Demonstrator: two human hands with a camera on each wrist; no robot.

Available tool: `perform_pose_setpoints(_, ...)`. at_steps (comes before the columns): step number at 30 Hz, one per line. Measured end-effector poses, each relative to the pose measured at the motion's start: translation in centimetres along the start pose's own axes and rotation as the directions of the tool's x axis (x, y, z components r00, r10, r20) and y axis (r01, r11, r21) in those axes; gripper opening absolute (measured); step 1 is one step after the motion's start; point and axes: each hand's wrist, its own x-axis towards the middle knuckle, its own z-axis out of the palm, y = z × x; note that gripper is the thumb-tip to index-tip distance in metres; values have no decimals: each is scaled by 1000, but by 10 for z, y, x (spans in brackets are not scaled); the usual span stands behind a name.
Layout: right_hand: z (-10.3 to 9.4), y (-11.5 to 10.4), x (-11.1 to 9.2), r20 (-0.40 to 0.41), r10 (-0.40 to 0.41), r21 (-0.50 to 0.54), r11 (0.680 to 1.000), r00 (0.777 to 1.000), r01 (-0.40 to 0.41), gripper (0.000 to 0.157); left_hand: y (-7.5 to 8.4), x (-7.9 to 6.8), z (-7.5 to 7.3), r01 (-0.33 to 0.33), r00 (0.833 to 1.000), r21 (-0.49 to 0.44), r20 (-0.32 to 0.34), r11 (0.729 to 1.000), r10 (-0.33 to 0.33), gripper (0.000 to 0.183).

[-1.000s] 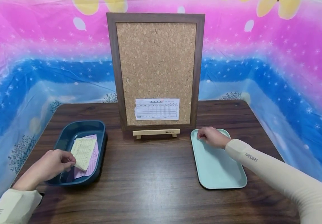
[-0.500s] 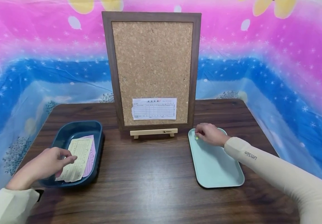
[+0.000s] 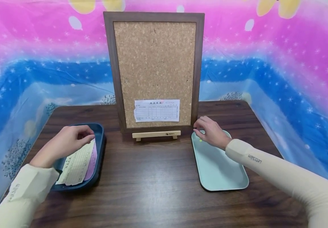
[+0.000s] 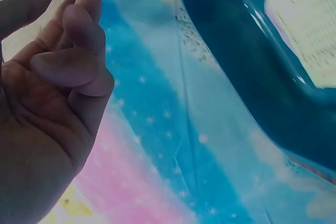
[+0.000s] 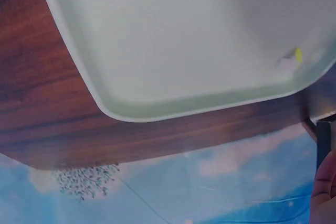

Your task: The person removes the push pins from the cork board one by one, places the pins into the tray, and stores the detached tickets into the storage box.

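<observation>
My left hand (image 3: 67, 142) is over the dark blue basin (image 3: 101, 158), holding nothing, its thumb and index finger apart at the tips. In the left wrist view the same hand (image 4: 58, 87) has its fingers loosely bent. A pale yellow printed slip (image 3: 76, 164) lies in the basin over a purple slip (image 3: 92, 161). My right hand (image 3: 210, 131) hovers at the far left corner of the pale green tray (image 3: 223, 171), thumb and index finger spread. Below those fingertips a small yellow thing like a pushpin (image 5: 298, 54) lies in the tray.
A framed corkboard (image 3: 155, 60) stands on a small wooden easel (image 3: 156, 134) at the back middle. Low on its cork is a white printed form (image 3: 156, 110) with a small pink spot at its top edge. The dark wood table (image 3: 146, 190) stretches between basin and tray.
My left hand has let go of the yellow slip, which dropped flatter into the basin, and has moved up and rightward. My right hand has released the yellow pin-like thing and risen slightly toward the corkboard.
</observation>
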Motion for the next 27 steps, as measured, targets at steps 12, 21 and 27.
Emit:
perform_pose_setpoints(12,-15,-13,24,-31,-85,-16,996,996,85,8,21,36,9,-80,994,-39,-81,996,77,12)
perform_pose_setpoints(21,-20,-28,60,-60,-121,-24,993,991,120,9,34,62,15,-33,995,-62,-95,998,27,22)
perform_pose_setpoints(27,-16,-39,82,-73,-110,-51,993,991,106,12,50,86,24,38,986,-80,-160,996,-51,28)
